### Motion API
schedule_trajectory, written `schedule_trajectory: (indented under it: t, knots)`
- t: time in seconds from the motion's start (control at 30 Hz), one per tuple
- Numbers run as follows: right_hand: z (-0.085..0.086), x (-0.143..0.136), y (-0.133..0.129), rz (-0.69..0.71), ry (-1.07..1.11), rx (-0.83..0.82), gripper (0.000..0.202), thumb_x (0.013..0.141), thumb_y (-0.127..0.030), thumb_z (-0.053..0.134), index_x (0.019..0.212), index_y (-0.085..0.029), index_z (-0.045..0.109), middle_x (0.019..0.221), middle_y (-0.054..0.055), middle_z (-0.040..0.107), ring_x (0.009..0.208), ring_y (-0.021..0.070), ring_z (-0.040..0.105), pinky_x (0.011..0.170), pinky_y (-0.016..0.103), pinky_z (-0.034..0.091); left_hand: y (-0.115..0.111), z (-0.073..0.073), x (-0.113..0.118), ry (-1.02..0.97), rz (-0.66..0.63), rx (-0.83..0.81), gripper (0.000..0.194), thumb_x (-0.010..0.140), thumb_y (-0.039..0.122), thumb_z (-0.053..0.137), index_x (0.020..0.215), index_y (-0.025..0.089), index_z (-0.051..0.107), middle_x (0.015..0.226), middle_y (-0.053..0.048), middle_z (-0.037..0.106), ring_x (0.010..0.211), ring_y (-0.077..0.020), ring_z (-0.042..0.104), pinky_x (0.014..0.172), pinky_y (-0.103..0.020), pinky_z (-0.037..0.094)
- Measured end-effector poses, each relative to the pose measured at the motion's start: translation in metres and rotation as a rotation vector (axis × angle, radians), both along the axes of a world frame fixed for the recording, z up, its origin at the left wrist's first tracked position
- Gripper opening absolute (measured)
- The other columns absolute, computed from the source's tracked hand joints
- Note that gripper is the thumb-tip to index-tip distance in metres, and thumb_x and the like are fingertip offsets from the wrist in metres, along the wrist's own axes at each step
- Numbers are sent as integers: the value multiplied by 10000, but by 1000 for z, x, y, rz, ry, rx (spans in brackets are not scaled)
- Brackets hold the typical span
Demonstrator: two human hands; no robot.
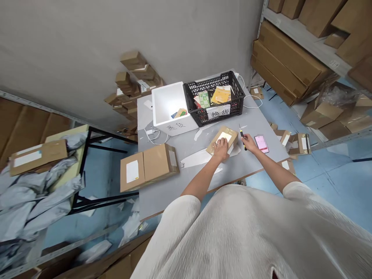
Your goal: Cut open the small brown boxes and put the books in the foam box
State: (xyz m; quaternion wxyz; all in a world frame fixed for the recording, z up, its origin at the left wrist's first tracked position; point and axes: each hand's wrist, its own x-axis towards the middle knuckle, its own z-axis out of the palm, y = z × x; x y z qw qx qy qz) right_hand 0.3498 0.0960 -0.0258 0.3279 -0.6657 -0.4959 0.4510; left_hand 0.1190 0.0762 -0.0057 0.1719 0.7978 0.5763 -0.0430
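Note:
My left hand [221, 149] lies on top of a small taped cardboard box [215, 144] that has a white label. Its fingers rest across the label, pressing on the box rather than wrapped round it. In my right hand [249, 143] is a yellow and black tool [242, 136] with a thin pointed tip, which looks like a screwdriver. The tool points away from me and stands just right of the box, apart from it. A phone [262, 143] with a lit pink screen lies to the right of that hand. White paper scraps [195, 159] lie beside and under the box.
At the table's back are a white foam box [167, 101] and a black plastic crate [215, 99] holding colourful packets. Two larger cartons [149, 166] sit at the left edge. Stacked boxes [136, 81], grey parcels [37, 193] and shelves [302, 27] surround the table. A white cable [252, 101] loops off the right side.

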Motion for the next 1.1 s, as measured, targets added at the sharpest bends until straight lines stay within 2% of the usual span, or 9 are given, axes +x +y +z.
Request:
schedule_trajectory:
  t: [0.13,0.27,0.4,0.5,0.67,0.83,0.93,1.1]
  knots:
    - [4,-14,-6,98,72,5,418,948,-614,642,1149,-256,567,1219,104,761,1222,254,708,1071,433,581,-8,3,-37,13,-141,8,1098,768,174,808,1734,253,291,1782,-204,338,1650,-431,289,1333,-658,207]
    - [3,-27,-24,193,163,-100,401,933,-593,705,1087,-252,560,1049,81,804,1099,259,765,1031,431,594,-19,7,-62,-45,-130,45,876,878,226,740,1679,279,391,1689,-179,480,1592,-396,410,1326,-613,244]
    - [5,-31,-40,246,223,-187,387,932,-593,716,1064,-256,581,989,67,816,1037,248,793,973,408,621,-28,7,-66,-69,-139,53,792,920,310,721,1650,263,419,1563,-178,593,1501,-400,514,1295,-563,308]
    - [9,-28,-43,271,222,-184,401,961,-639,663,1032,-246,621,1036,86,815,990,259,800,865,385,645,-30,7,-62,-43,-149,54,764,925,287,709,1634,263,426,1525,-173,620,1470,-394,551,1322,-562,262]
    - [17,-6,-35,331,1,-97,454,1018,-638,552,905,-212,661,965,78,790,830,226,769,712,303,598,-26,8,-54,9,-125,49,777,883,307,795,1584,236,468,1504,-186,610,1364,-387,639,1353,-568,203]
    - [31,28,-22,479,-171,-63,348,1018,-494,622,1179,-210,744,954,42,808,733,188,734,723,288,578,-24,7,-51,21,-132,73,723,861,287,829,1512,230,522,1480,-187,593,1378,-372,621,1353,-559,234]
    - [42,42,-10,605,-339,-31,343,1020,-422,631,1267,-236,780,961,38,827,800,221,751,803,325,575,-25,5,-52,-3,-134,68,689,859,293,832,1480,237,539,1465,-183,594,1367,-371,631,1353,-569,234]
    - [52,39,14,727,-613,93,306,1016,-395,634,1228,-305,837,1162,51,844,1065,307,743,945,385,533,-26,4,-53,-48,-111,60,695,839,247,839,1465,256,539,1463,-168,590,1299,-358,685,1356,-571,223]
